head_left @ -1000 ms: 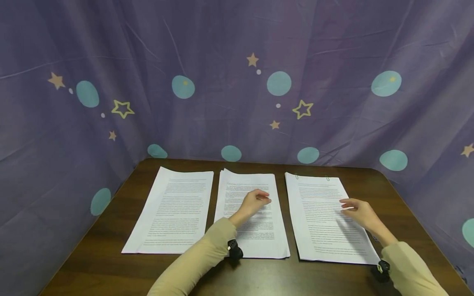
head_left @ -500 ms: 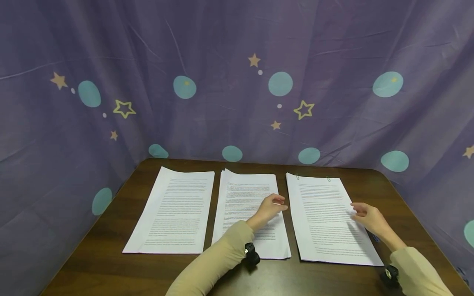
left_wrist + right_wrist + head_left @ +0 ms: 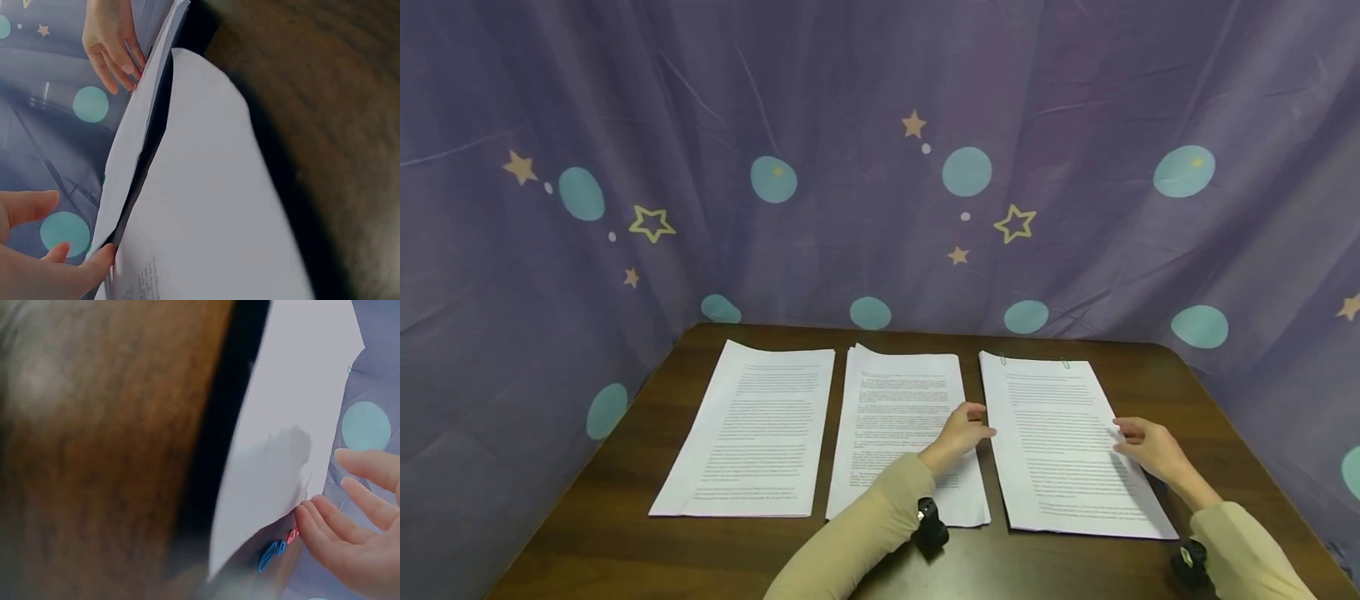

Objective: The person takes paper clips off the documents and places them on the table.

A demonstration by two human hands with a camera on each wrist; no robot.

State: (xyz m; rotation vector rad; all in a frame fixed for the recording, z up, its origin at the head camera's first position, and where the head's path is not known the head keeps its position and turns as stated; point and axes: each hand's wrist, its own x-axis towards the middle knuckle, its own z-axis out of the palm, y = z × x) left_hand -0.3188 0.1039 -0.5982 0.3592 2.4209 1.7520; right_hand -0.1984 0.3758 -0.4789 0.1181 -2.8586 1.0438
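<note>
Lying between relaxed left hand point(image 3: 961, 433) and right hand point(image 3: 1152, 448): right paper stack point(image 3: 1060, 442).

The head view looks forward and down over the table point(image 3: 625, 533) from a little way back. Each wrist view sits low and very close, skimming along the tabletop. All three share the right stack point(image 3: 1060, 433) point(image 3: 134, 134) point(image 3: 281, 437).

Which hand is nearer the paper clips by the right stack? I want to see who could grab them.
Right. The right hand has fingertips beside the paper clips; the left hand is across the right stack, at the middle stack.
</note>
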